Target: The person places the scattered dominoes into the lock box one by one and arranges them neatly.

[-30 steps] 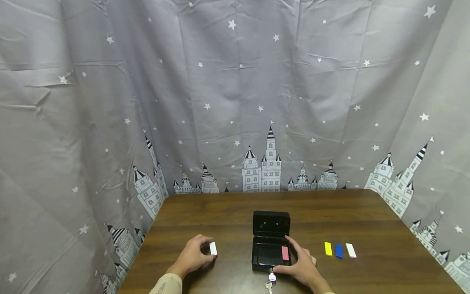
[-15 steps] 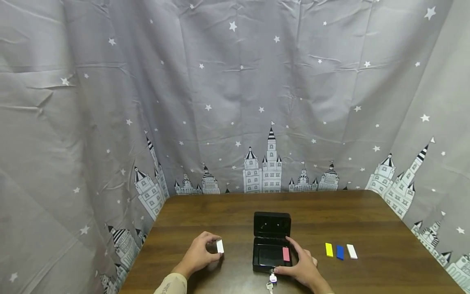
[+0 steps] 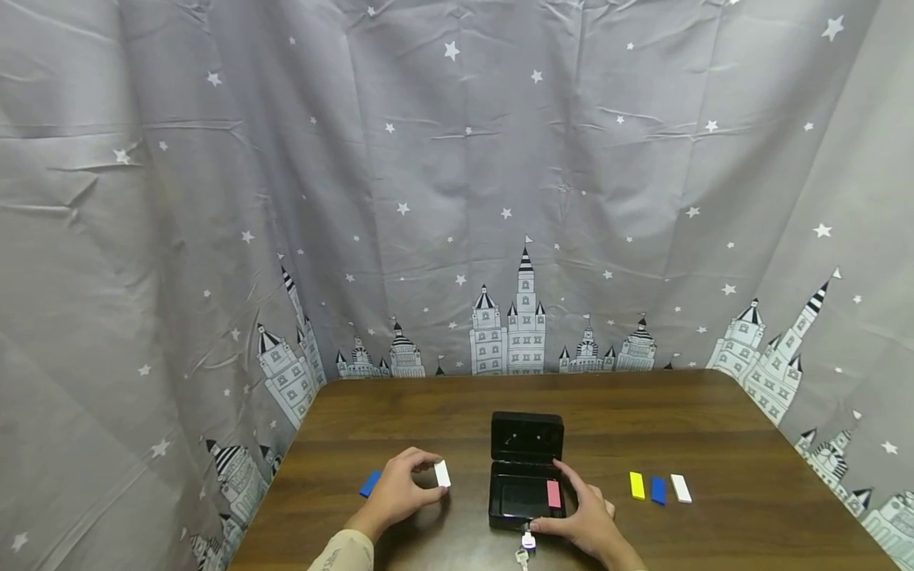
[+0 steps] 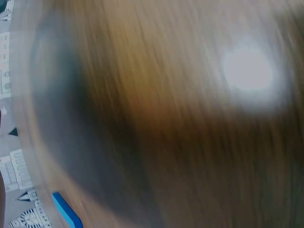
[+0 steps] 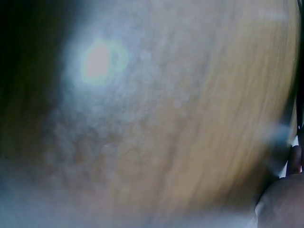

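Note:
My left hand (image 3: 402, 489) pinches a white block (image 3: 443, 473) between thumb and fingers, left of a black box (image 3: 527, 496) whose lid (image 3: 528, 435) is raised. A pink block (image 3: 553, 493) lies inside the box at its right end. My right hand (image 3: 589, 514) grips the box by its right side, thumb at the front edge near the lock and a finger at the back corner. From the lock hang keys (image 3: 528, 540) on a ring. Both wrist views are mostly blurred tabletop, with part of the right hand (image 5: 285, 199) at the edge.
A blue block (image 3: 370, 484) lies on the table just behind my left hand. To the right of the box, a yellow block (image 3: 637, 485), another blue block (image 3: 658, 490) and another white block (image 3: 681, 488) lie in a row. A grey curtain (image 3: 428, 198) hangs behind the wooden table (image 3: 400, 408).
My left hand has moved right, toward the box, with the white block in its fingers. This has uncovered the blue block on the left. My right hand stays at the box.

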A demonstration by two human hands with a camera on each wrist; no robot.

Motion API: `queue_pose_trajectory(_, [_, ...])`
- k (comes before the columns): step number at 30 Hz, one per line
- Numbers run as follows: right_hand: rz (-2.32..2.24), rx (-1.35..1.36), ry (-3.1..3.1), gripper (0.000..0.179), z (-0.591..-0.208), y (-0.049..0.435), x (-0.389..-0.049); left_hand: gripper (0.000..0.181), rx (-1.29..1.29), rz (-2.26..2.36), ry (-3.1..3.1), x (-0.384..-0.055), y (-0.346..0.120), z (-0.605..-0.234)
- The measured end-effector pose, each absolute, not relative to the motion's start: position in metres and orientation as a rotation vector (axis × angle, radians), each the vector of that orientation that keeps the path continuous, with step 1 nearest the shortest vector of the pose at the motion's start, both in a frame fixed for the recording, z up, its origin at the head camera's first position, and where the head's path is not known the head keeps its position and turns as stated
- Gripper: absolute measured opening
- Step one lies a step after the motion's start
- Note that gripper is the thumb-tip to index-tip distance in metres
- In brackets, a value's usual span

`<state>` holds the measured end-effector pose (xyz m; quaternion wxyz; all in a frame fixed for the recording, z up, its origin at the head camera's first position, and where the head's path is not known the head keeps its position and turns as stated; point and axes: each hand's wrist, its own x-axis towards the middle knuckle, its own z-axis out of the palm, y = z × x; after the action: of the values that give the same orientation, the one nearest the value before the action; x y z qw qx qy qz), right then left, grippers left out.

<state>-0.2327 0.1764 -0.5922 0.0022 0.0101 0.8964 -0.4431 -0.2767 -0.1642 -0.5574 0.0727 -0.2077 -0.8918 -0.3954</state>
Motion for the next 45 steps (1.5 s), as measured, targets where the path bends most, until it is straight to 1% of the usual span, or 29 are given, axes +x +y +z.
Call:
queue_pose_trajectory(15, [-1.372,0.059,2.809,0.106,-0.597,0.18,-0.232,0.039,-0.773,-1.152,-2.637,-0.277,-0.121,-0.553])
queue_pose_trajectory(25, [-1.383,0.038,2.838,0.105,-0.595,0.177,-0.233,0.042,-0.915,-0.938,-2.676,-0.278,-0.089,-0.553])
queue_pose_trajectory(31, [-1.374,0.04,2.837,0.106,-0.595,0.175,-0.234,0.044,-0.943,-0.865,-2.749,-0.276,-0.074,-0.552])
queue_pose_trajectory(36, [-1.363,0.041,2.835,0.105,-0.594,0.175,-0.233,0.042,-0.993,-0.755,-2.78,-0.274,-0.062,-0.551])
queue_pose_trajectory(45, [-1.333,0.02,2.844,0.104,-0.591,0.177,-0.232,0.042,-0.966,-0.605,-2.878,-0.273,-0.043,-0.549])
